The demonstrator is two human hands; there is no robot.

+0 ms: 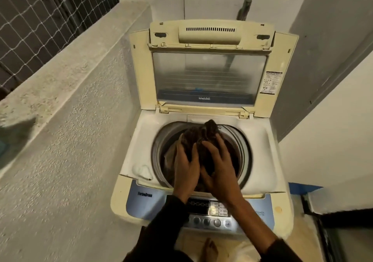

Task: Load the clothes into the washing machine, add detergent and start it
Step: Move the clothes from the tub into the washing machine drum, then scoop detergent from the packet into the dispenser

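The washing machine (201,160) is an old top loader, cream and white, with a blue strip across its front. It stands in a tight corner between a rough grey wall (70,140) and a smooth white wall (333,140). Its lid (210,76) is folded up and stands open at the back, and it has a see-through window. The round drum (159,150) is open at the top, and some pale cloth shows down inside it on the left. A dark brown bundle of clothes (203,138) sits in the mouth of the drum, and one end pokes up over the back rim. The picture is a bit blurry there. Two hands reach over the front of the machine into the drum. The left hand (185,169) holds the left side of the bundle, with its fingers bent round the cloth. The right hand (219,167) lies on top of the bundle with its fingers spread and curled down over it, gripping it. Both arms wear dark sleeves. On the front is one control panel (210,211) with one dark screen, a small block of buttons and a row of four round knobs. One bare foot (209,249) shows on the floor below.
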